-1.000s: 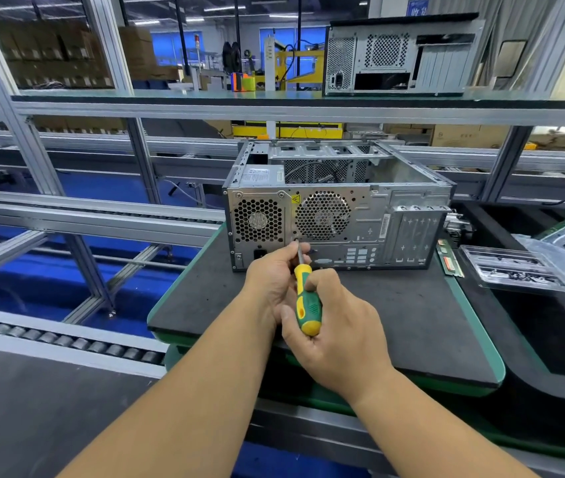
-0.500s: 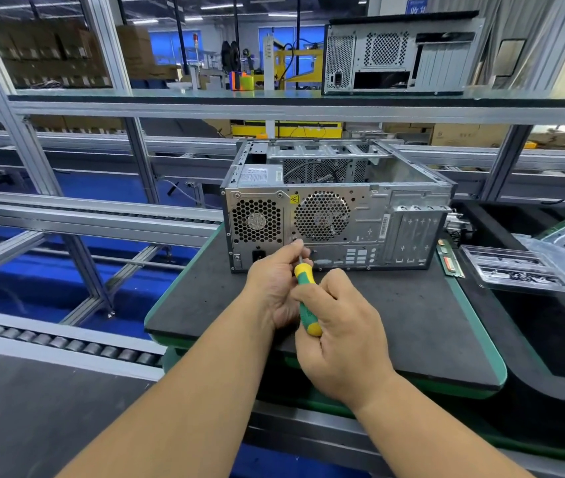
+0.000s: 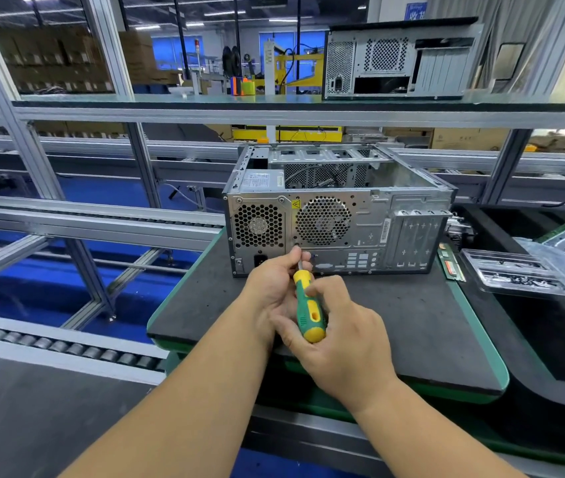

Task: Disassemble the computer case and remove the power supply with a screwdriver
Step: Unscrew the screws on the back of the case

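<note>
Both hands' grip still on screwdriver [image 3: 307, 305], handle again uncovered, at case [image 3: 343, 219] rear.

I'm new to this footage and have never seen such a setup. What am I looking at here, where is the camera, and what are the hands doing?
No robot here: a person works with two bare hands, filmed by a wide-angle camera worn on the head, looking forward and down.

On a dark work mat with a green edge stands an open computer case, its rear panel toward the person. The power supply sits at the panel's left, behind a honeycomb grille.

The right hand grips the handle of a green and yellow screwdriver. The left hand pinches its metal shaft near the tip, steadying it against the panel beside the power supply. The tip itself is hidden by the fingers.

To the right lie a clear plastic tray holding small parts and a memory stick. A second computer case stands on the shelf above.
</note>
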Demonstrator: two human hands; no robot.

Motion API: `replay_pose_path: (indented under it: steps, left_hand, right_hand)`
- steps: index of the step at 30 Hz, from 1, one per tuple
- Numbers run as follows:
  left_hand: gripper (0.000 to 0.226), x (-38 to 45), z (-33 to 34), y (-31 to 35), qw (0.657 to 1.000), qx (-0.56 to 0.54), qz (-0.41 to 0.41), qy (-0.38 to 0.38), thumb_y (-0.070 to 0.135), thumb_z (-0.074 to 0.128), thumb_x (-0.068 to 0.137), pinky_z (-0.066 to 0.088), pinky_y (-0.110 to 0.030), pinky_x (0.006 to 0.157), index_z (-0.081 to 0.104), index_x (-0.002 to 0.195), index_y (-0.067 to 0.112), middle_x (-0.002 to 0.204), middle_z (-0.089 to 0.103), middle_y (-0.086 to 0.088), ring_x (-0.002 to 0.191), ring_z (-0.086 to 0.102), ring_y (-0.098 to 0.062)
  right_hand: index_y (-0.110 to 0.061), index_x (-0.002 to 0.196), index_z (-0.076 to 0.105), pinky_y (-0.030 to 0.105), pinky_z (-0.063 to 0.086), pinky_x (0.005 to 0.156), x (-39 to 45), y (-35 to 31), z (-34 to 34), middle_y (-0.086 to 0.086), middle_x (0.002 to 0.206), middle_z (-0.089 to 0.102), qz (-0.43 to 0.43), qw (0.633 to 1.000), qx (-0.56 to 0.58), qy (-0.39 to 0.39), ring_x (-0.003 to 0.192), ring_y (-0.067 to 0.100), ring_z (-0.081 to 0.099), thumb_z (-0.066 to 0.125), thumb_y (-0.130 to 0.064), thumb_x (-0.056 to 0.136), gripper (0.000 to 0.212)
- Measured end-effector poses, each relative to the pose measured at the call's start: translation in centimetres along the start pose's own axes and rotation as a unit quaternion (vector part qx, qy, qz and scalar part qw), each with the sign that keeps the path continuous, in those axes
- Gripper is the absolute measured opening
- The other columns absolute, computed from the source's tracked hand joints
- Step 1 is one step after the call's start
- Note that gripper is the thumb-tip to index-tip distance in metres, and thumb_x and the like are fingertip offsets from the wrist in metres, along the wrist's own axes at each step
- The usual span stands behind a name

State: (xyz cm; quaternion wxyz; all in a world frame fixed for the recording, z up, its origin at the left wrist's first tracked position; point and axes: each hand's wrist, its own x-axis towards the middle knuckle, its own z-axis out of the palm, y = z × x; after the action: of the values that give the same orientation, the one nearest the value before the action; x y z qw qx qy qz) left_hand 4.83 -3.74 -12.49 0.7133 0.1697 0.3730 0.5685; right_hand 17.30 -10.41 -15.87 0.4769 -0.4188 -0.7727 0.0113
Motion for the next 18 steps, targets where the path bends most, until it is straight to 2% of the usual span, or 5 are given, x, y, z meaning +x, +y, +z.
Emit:
replay_pose_path:
  steps: [4, 7, 11, 15, 18]
  left_hand:
    - [0.032, 0.22, -0.01, -0.01, 0.999, -0.03, -0.016, -0.028, 0.03, 0.048, 0.108, 0.044, -0.022, 0.055, 0.062, 0.088, 0.009, 0.068, 0.056, -0.001, 0.058, 0.047, -0.012]
    - [0.033, 0.2, -0.01, 0.05, 0.998, -0.041, -0.027, -0.041, 0.032, 0.043, 0.11, 0.047, -0.022, 0.046, 0.062, 0.091, 0.012, 0.069, 0.055, 0.001, 0.051, 0.048, -0.012]
    - [0.032, 0.49, -0.09, -0.23, 0.998, -0.042, -0.016, -0.032, 0.031, 0.045, 0.11, 0.036, -0.023, 0.065, 0.062, 0.092, 0.01, 0.07, 0.057, -0.001, 0.064, 0.042, -0.011]
    - [0.032, 0.89, -0.02, -0.45, 0.999, -0.037, -0.006, -0.024, 0.031, 0.046, 0.109, 0.028, -0.021, 0.057, 0.063, 0.091, 0.01, 0.067, 0.058, 0.0, 0.057, 0.035, -0.009]
    - [0.033, 0.82, 0.04, -0.42, 1.0, -0.02, -0.002, -0.02, 0.032, 0.046, 0.109, 0.029, -0.019, 0.042, 0.063, 0.09, 0.011, 0.067, 0.059, 0.001, 0.048, 0.04, -0.008]
  right_hand:
    - [-0.024, 0.11, 0.066, 0.032, 0.047, 0.054, -0.21, 0.79, 0.1, -0.009, 0.082, 0.049, -0.071, 0.994, 0.052, 0.059, 0.065, 0.014, 0.048, 0.074, -0.032, 0.09, 0.022]
    - [-0.023, 0.108, 0.072, 0.036, 0.046, 0.056, -0.11, 1.06, 0.19, -0.007, 0.087, 0.037, -0.085, 0.993, 0.07, 0.048, 0.069, 0.016, 0.043, 0.074, -0.017, 0.088, 0.022]
    - [-0.027, 0.116, 0.063, 0.041, 0.051, 0.063, 0.11, 0.61, -0.17, -0.008, 0.094, 0.052, -0.032, 0.995, 0.088, 0.034, 0.076, 0.017, 0.055, 0.075, -0.033, 0.086, 0.033]
    - [-0.034, 0.108, 0.051, 0.037, 0.053, 0.057, 0.14, 0.54, -0.32, -0.014, 0.078, 0.065, 0.065, 0.993, 0.095, 0.035, 0.065, 0.009, 0.063, 0.064, -0.078, 0.083, 0.052]
    - [-0.032, 0.102, 0.057, 0.04, 0.052, 0.055, -0.01, 0.98, 0.01, -0.013, 0.075, 0.062, 0.043, 0.993, 0.088, 0.067, 0.063, 0.012, 0.059, 0.068, -0.059, 0.089, 0.032]
